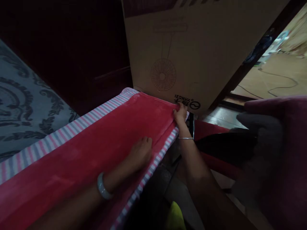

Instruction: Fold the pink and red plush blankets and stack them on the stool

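A long red plush cloth [107,127] lies lengthwise over a striped sheet [59,139], whose pink, white and grey bands show along both sides. My right hand [181,113] is at the far right corner of the red cloth, with thumb and fingers closed on its edge. Closer to me, my left hand [142,151] rests on the cloth beside a lengthwise fold, its fingers curled into the fabric and slightly blurred. Between the two hands the fold runs along the right side. A pale bangle is on my left wrist and a thin one on my right.
A large cardboard box [203,57] printed with a fan stands against the far end. Patterned wallpaper [31,108] and a dark panel [72,48] border the left. At right are dark red and grey fabrics [259,140], with a cable [283,77] on the floor beyond.
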